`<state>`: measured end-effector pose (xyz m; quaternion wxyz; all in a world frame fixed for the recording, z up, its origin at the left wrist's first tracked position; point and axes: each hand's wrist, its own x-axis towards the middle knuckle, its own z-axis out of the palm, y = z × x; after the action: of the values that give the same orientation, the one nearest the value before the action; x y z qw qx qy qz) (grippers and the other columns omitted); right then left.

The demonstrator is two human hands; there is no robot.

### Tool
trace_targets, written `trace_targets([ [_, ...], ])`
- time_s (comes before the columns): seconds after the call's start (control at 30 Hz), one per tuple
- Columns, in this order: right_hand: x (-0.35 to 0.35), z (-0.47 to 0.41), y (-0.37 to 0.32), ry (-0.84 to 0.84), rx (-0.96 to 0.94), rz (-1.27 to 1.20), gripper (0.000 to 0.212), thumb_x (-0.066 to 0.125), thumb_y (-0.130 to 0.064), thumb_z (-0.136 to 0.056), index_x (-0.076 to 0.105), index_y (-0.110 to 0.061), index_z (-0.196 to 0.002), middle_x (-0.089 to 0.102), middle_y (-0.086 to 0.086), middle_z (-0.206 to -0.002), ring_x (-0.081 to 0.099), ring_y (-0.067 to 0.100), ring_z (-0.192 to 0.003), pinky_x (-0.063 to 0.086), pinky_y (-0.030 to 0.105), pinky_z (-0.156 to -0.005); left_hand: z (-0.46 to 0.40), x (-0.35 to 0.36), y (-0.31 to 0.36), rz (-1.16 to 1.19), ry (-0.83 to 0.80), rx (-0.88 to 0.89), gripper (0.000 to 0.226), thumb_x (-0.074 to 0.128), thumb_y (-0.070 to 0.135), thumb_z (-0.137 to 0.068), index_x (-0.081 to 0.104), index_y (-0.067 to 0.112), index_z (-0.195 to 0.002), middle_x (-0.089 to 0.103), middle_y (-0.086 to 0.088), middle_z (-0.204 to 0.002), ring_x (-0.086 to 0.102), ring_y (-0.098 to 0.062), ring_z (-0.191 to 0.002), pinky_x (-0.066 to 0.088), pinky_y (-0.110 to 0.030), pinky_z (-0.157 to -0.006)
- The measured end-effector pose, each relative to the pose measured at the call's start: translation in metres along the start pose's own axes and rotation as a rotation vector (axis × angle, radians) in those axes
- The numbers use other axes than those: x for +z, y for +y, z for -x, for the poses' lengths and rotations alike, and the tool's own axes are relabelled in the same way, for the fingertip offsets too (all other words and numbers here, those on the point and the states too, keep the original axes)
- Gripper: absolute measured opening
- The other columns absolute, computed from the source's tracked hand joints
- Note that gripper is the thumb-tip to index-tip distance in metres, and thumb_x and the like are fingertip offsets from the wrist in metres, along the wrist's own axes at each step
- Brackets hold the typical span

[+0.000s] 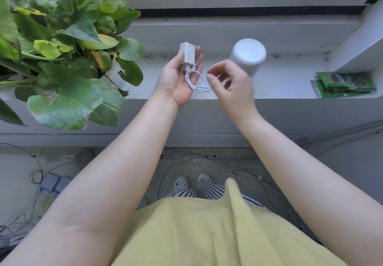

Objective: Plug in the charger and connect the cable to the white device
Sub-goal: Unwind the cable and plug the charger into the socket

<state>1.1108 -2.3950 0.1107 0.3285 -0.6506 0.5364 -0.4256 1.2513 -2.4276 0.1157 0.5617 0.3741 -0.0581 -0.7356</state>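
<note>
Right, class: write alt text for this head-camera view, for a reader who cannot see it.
A person's left hand holds a white charger with its coiled white cable over a windowsill, while the right hand reaches toward the cable, empty. A white cylindrical device stands on the sill, a leafy plant at left.

1. Plant [62, 58] stands at the left end of the windowsill [290, 79].
2. Device [248, 55] stands on the sill, right of centre.
3. Packets [342, 83] lie stacked at the sill's right end.
4. Charger [187, 55] and its coiled cable [196, 81] rest in the left hand [180, 77], left of the device.
5. Right hand [232, 83] is in front of the device, just beside the cable.
</note>
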Motion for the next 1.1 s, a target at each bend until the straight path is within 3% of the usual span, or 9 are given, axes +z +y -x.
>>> trace_targets([
  [0.13, 0.019, -0.010, 0.000, -0.075, 0.129, -0.016, 0.016, 0.066, -0.026, -0.084, 0.065, -0.013, -0.094, 0.068, -0.008, -0.088, 0.062, 0.010, -0.084, 0.043, 0.015, -0.070, 0.004, 0.006, 0.000, -0.018, -0.080, -0.019, 0.029, 0.036, 0.027, -0.102, 0.058, 0.008, -0.102, 0.064, -0.001, -0.105, 0.053, -0.018, -0.116, 0.042, -0.042, -0.106],
  [0.23, 0.022, -0.014, -0.002, -0.069, 0.108, 0.017, 0.019, 0.067, -0.028, -0.083, 0.063, -0.013, -0.094, 0.068, -0.002, -0.093, 0.058, 0.009, -0.085, 0.042, 0.020, -0.072, 0.006, 0.007, 0.004, 0.007, -0.104, -0.013, 0.032, 0.031, 0.029, -0.103, 0.057, 0.010, -0.103, 0.063, 0.000, -0.105, 0.051, -0.018, -0.116, 0.050, -0.038, -0.088],
  [0.33, 0.026, -0.013, -0.006, -0.113, 0.129, -0.001, 0.026, 0.070, -0.034, -0.080, 0.060, -0.016, -0.095, 0.066, -0.003, -0.099, 0.057, 0.009, -0.092, 0.040, 0.021, -0.075, 0.006, 0.008, 0.006, 0.004, -0.103, -0.005, 0.031, 0.029, 0.029, -0.103, 0.055, 0.011, -0.106, 0.062, 0.000, -0.107, 0.050, -0.017, -0.119, 0.045, -0.033, -0.096],
  [0.43, 0.031, -0.013, -0.010, -0.061, 0.123, 0.056, 0.034, 0.075, -0.041, -0.073, 0.052, -0.021, -0.089, 0.057, -0.005, -0.095, 0.053, 0.014, -0.091, 0.041, 0.024, -0.077, 0.005, 0.008, 0.005, -0.033, -0.092, 0.021, 0.029, 0.031, 0.026, -0.103, 0.055, 0.010, -0.107, 0.061, 0.000, -0.110, 0.049, -0.016, -0.121, 0.048, -0.028, -0.089],
  [0.53, 0.034, -0.015, -0.014, -0.035, 0.160, 0.087, 0.022, 0.074, -0.034, -0.077, 0.056, -0.023, -0.080, 0.057, -0.002, -0.091, 0.052, 0.012, -0.082, 0.040, 0.023, -0.074, 0.002, 0.007, 0.005, -0.064, -0.099, 0.063, 0.029, 0.034, 0.023, -0.103, 0.050, 0.009, -0.123, 0.062, 0.000, -0.112, 0.049, -0.017, -0.122, 0.049, -0.030, -0.089],
  [0.67, 0.030, -0.018, -0.015, -0.022, 0.255, -0.023, 0.006, 0.069, -0.024, -0.080, 0.064, -0.020, -0.077, 0.067, -0.002, -0.083, 0.058, 0.010, -0.068, 0.044, 0.023, -0.068, 0.001, 0.002, 0.007, -0.105, -0.093, 0.114, 0.027, 0.038, 0.021, -0.102, 0.047, 0.013, -0.125, 0.064, 0.001, -0.110, 0.051, -0.018, -0.122, 0.044, -0.036, -0.099],
  [0.87, 0.027, -0.016, -0.016, 0.018, 0.357, -0.217, 0.011, 0.068, -0.018, -0.079, 0.064, -0.019, -0.069, 0.064, -0.005, -0.067, 0.055, 0.009, -0.063, 0.047, 0.022, -0.065, 0.002, 0.001, 0.007, -0.070, -0.037, 0.161, 0.019, 0.043, 0.022, -0.100, 0.051, 0.017, -0.116, 0.067, 0.002, -0.106, 0.061, -0.014, -0.103, 0.050, -0.029, -0.084],
  [0.97, 0.026, -0.012, -0.018, 0.045, 0.405, -0.299, 0.016, 0.062, -0.010, -0.082, 0.061, -0.018, -0.067, 0.056, -0.005, -0.064, 0.047, 0.007, -0.060, 0.041, 0.017, -0.059, 0.000, 0.000, 0.011, -0.033, 0.004, 0.201, 0.021, 0.042, 0.024, -0.101, 0.051, 0.015, -0.117, 0.066, 0.001, -0.108, 0.062, -0.011, -0.096, 0.047, -0.031, -0.096],
  [1.1, 0.024, -0.011, -0.019, 0.078, 0.445, -0.427, 0.020, 0.051, -0.008, -0.086, 0.055, -0.016, -0.069, 0.052, -0.001, -0.069, 0.047, 0.009, -0.065, 0.041, 0.018, -0.058, 0.000, 0.001, 0.014, 0.020, 0.073, 0.205, 0.027, 0.040, 0.031, -0.100, 0.051, 0.016, -0.120, 0.068, 0.002, -0.101, 0.064, -0.011, -0.092, 0.047, -0.029, -0.095],
])
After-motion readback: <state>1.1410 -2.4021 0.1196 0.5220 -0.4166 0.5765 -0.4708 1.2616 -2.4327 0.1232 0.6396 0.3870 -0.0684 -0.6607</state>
